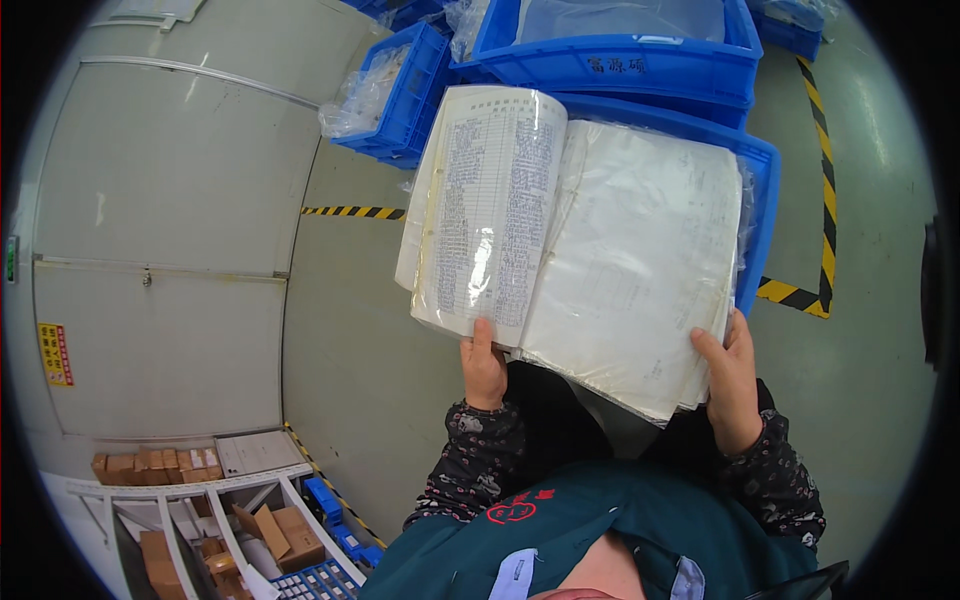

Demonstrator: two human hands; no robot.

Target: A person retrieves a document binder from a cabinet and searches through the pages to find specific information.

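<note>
Open folder of sleeved pages (645, 250) extends over the blue crate (767, 190), left of its right edge, left hand (484, 380) and right hand (735, 388) each in firm grip on the folder's lower margin, crate contact unclear.

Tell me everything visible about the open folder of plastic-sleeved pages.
The open folder lies spread, slightly skewed, its glossy sleeves looking like clear plastic. The left page shows dense printed rows and glare; the right is whitish with faint marks. Edges look creased and yellowed. The left hand and right hand grip its lower edge. It overlaps a blue crate in view; contact is unclear.
</note>
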